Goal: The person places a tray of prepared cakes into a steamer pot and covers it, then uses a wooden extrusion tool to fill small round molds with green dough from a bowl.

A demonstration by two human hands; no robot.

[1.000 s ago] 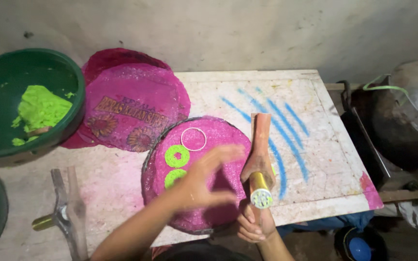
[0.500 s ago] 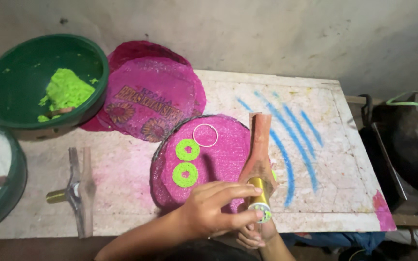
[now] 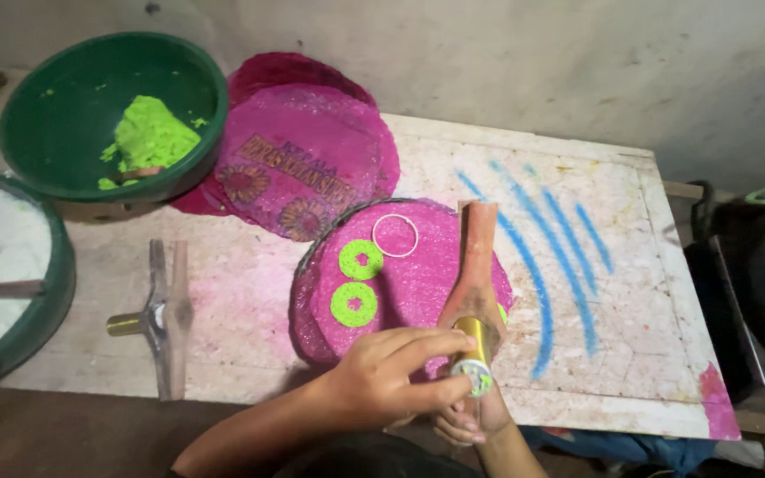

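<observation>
My left hand (image 3: 387,379) reaches across and pinches the round end of a brass press tool (image 3: 473,354), where green dough shows in the disc. My right hand (image 3: 464,420) grips the same tool from below, mostly hidden under the left. The tool's reddish wooden handle (image 3: 476,257) points away from me over a round pink-covered mat (image 3: 400,279). On that mat lie two green dough rings (image 3: 360,260) (image 3: 353,304) and one thin white ring (image 3: 395,235).
A green bowl (image 3: 81,84) with a lump of green dough (image 3: 148,134) stands at the far left. A second bowl (image 3: 42,310) with white contents is at the left edge. More pink mats (image 3: 307,159) lie behind. A metal press part (image 3: 163,314) rests on the board (image 3: 630,292).
My left hand has come down from above the mat and closed on the tool's round end. The view has shifted so the bowls sit further into frame.
</observation>
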